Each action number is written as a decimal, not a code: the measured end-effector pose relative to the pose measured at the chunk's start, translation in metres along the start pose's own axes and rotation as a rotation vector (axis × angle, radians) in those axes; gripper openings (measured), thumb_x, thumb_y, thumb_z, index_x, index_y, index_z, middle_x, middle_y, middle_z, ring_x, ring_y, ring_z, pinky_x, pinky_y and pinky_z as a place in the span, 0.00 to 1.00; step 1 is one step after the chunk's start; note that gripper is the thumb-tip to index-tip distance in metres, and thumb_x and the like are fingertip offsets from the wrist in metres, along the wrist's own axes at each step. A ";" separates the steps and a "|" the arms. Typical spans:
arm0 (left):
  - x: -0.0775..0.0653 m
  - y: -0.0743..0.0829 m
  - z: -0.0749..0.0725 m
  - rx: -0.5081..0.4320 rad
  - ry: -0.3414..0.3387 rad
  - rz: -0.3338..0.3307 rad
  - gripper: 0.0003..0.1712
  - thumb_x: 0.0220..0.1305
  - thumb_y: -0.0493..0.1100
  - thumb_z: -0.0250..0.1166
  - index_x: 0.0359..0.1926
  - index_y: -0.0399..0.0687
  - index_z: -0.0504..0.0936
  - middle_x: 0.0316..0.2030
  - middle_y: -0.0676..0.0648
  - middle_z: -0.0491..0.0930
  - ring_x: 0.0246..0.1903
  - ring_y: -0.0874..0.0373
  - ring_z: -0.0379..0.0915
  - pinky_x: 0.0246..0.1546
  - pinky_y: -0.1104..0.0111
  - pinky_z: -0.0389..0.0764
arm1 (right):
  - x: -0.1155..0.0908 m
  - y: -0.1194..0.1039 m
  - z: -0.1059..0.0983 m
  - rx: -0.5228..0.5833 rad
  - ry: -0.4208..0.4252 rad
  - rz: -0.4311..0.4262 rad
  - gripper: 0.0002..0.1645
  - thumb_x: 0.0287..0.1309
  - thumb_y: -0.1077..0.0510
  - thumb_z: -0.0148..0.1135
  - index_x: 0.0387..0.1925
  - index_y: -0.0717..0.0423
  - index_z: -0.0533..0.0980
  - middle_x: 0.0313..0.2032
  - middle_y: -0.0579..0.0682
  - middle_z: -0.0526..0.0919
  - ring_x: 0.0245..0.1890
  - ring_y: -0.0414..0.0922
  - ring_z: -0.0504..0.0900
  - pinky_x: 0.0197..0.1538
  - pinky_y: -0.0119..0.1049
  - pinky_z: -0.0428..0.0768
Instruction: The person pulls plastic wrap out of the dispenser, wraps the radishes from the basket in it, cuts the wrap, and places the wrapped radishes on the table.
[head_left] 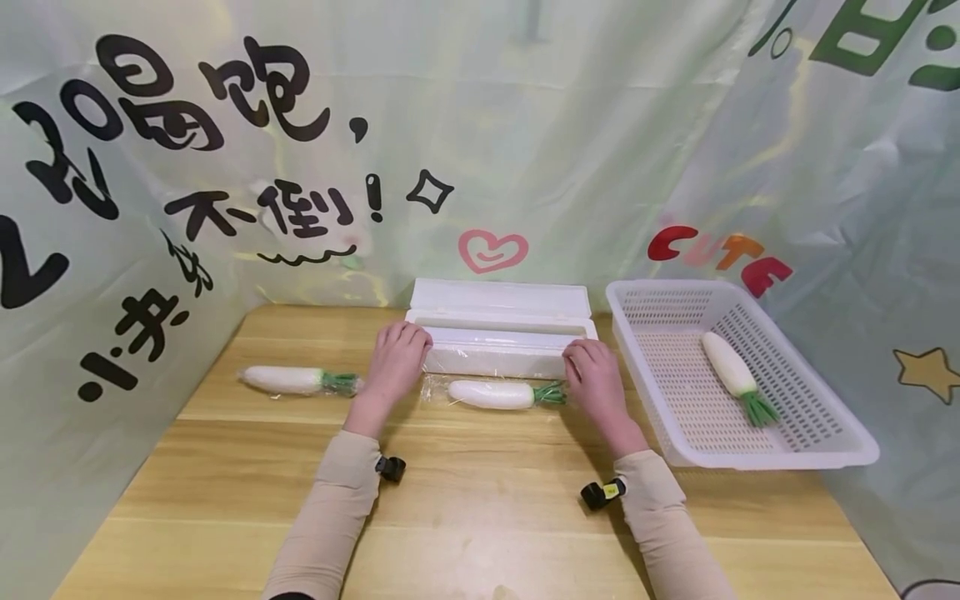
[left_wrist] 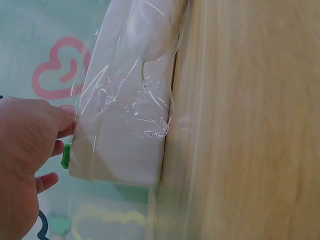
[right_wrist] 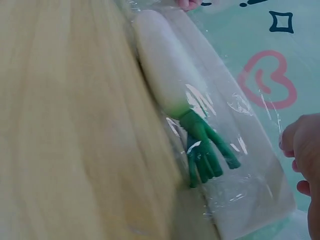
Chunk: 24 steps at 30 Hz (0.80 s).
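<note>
A white radish with green stalks point(head_left: 491, 395) lies under clear plastic wrap point(left_wrist: 145, 120) along the front of a white wrap box point(head_left: 498, 297), whose lid stands up at the back. My left hand point(head_left: 397, 358) pinches the film at the box's left end, thumb against fingers. At the right end, my right hand point(head_left: 596, 379) pinches the other side of the film. The right wrist view shows the radish point(right_wrist: 165, 65) and its stalks beneath the film, with the right hand point(right_wrist: 307, 150) at the far edge.
Another radish point(head_left: 285, 380), wrapped in film, lies on the wooden table point(head_left: 495, 517) left of the left hand. A white perforated basket point(head_left: 757, 460) stands at the right with one radish point(head_left: 727, 364) inside. A printed curtain point(head_left: 570, 167) hangs behind.
</note>
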<state>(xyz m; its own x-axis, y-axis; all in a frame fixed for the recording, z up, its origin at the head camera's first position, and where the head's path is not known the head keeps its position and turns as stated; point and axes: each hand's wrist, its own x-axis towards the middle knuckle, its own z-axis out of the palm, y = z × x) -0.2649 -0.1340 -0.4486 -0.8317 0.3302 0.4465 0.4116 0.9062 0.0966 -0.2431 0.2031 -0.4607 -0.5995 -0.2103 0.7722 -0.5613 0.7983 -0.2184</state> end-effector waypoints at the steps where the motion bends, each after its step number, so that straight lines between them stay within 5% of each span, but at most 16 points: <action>1: 0.000 0.000 0.000 -0.010 -0.013 -0.007 0.09 0.73 0.44 0.53 0.43 0.47 0.78 0.49 0.46 0.79 0.59 0.47 0.66 0.67 0.51 0.62 | 0.000 0.000 -0.001 0.001 -0.005 0.000 0.04 0.52 0.70 0.64 0.31 0.63 0.79 0.37 0.59 0.83 0.43 0.59 0.79 0.47 0.54 0.74; 8: -0.002 0.000 -0.002 -0.102 -0.020 0.006 0.15 0.68 0.49 0.60 0.52 0.51 0.78 0.54 0.46 0.75 0.61 0.46 0.63 0.70 0.49 0.58 | -0.001 0.003 -0.006 0.006 -0.030 -0.011 0.05 0.52 0.69 0.63 0.32 0.61 0.78 0.32 0.58 0.85 0.38 0.57 0.79 0.43 0.53 0.75; 15: -0.001 -0.002 0.001 -0.111 0.133 0.074 0.04 0.66 0.44 0.63 0.39 0.51 0.83 0.45 0.48 0.81 0.55 0.47 0.69 0.66 0.49 0.64 | 0.001 0.006 -0.008 0.007 -0.039 -0.028 0.06 0.53 0.70 0.63 0.34 0.60 0.79 0.31 0.56 0.85 0.37 0.56 0.79 0.42 0.51 0.74; 24: -0.003 0.002 -0.004 -0.122 0.133 0.085 0.03 0.66 0.41 0.62 0.38 0.48 0.80 0.40 0.49 0.83 0.48 0.49 0.72 0.60 0.52 0.68 | 0.000 0.002 -0.007 0.020 -0.076 -0.075 0.11 0.47 0.71 0.61 0.35 0.62 0.82 0.30 0.55 0.80 0.34 0.54 0.76 0.39 0.50 0.72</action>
<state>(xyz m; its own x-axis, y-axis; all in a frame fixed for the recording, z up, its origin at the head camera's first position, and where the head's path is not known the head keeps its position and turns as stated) -0.2601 -0.1345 -0.4459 -0.7388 0.3586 0.5706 0.5269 0.8353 0.1572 -0.2405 0.2087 -0.4573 -0.5966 -0.3124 0.7392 -0.6172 0.7674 -0.1738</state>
